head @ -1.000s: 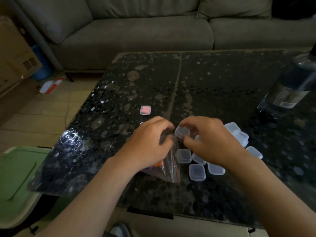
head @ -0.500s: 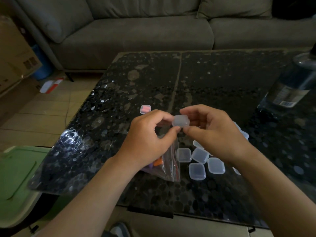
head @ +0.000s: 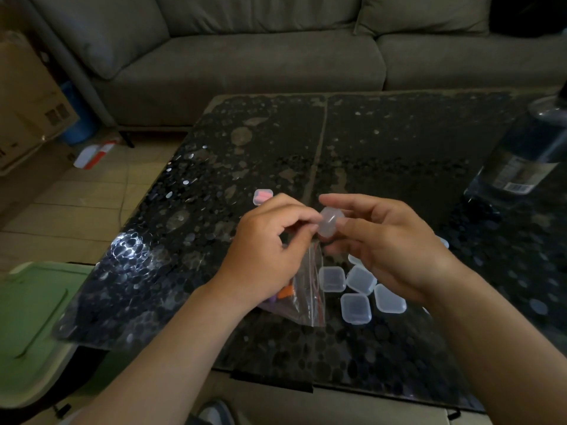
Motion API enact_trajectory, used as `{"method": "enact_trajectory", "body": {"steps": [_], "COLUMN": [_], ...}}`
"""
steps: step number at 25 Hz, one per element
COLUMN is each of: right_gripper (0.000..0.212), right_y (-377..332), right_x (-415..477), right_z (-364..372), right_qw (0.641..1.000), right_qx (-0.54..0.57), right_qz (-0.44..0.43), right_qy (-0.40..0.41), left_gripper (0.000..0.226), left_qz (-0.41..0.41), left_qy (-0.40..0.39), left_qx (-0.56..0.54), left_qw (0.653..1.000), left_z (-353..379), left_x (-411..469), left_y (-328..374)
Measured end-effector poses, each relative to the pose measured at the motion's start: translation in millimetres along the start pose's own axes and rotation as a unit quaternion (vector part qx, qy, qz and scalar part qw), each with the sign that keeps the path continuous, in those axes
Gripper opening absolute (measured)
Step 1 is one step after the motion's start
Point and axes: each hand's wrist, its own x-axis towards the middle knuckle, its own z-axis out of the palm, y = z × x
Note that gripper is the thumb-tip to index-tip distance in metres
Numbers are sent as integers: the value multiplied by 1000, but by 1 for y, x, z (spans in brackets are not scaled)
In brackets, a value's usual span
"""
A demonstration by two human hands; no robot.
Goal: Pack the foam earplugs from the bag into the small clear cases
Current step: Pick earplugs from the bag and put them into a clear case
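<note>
On your dark pebbled table (head: 399, 154), the zip bag (head: 306, 289) of orange and purple earplugs (head: 285, 292) lies under your left hand (head: 267, 250), with the empty cases (head: 356, 308) just beside it. Above them, your right hand (head: 389, 246) pinches one small clear case (head: 329, 220), and your left fingertips grip its edge. A filled case (head: 263, 196) sits beyond.

Small case (head: 329, 220) between the fingertips (head: 327, 199): translucent plastic, smooth, faintly frosted; bag (head: 306, 291) under the left fingers (head: 302, 223): thin clear film, creased, glossy; loose cases (head: 356, 308) below the right fingers (head: 356, 207): same plastic; table (head: 392, 148) beyond the fingers: glossy glass, dark pebbling; sofa (head: 245, 62): matt woven cloth.
</note>
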Motion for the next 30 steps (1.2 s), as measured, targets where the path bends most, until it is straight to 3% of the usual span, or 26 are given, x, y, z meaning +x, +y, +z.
{"method": "enact_trajectory", "body": {"steps": [7, 14, 26, 30], "right_gripper": [25, 22, 26, 31], "right_y": [-1, -1, 0, 2], "right_x": [0, -2, -3, -3], "right_z": [2, 8, 10, 8], "right_qw": [989, 1000, 998, 995], "right_qx": [136, -23, -66, -93], "right_qz": [55, 12, -12, -37], "right_qy": [-15, 1, 11, 21], "left_gripper": [23, 22, 30, 38], "left_qz": [-20, -20, 9, -75], "left_qy": [-16, -3, -22, -33], "left_qx": [-63, -54, -27, -105], "left_qw": [998, 998, 999, 991], "left_z": [1, 3, 2, 2], "left_x": [0, -1, -1, -2], "left_y": [-2, -5, -5, 0]}}
